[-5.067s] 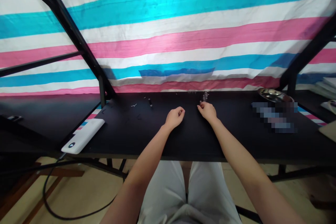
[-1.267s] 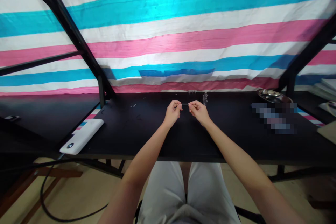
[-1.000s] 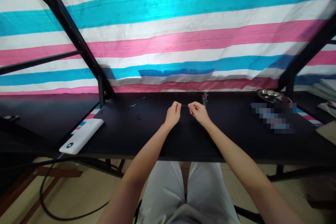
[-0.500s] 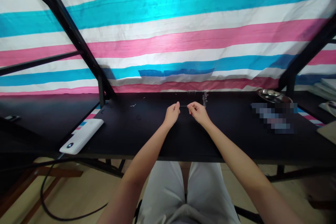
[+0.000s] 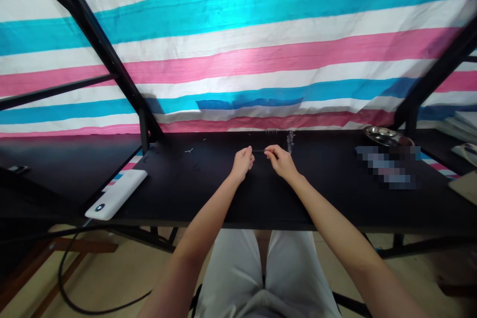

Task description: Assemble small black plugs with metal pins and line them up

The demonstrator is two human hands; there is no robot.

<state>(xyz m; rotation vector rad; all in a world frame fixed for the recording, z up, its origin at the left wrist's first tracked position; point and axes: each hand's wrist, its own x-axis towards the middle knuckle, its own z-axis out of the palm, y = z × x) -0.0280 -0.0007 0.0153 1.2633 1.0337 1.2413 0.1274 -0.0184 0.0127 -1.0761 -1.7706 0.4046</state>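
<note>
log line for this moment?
left hand: grips thin dark piece | right hand: pinches its other end | near right hand: small greyish pieces | right side: metal dish

In front of me, a black worktop [image 5: 179,189] stands over a tan floor [image 5: 112,278]; behind, a brightly lit blue, white and pink striped sheet [image 5: 238,44] spans slanting black posts [image 5: 97,39].

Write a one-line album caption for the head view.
Left hand and right hand hold a thin dark rod between them over a black tabletop, before a pink-blue-white striped sheet.
</note>
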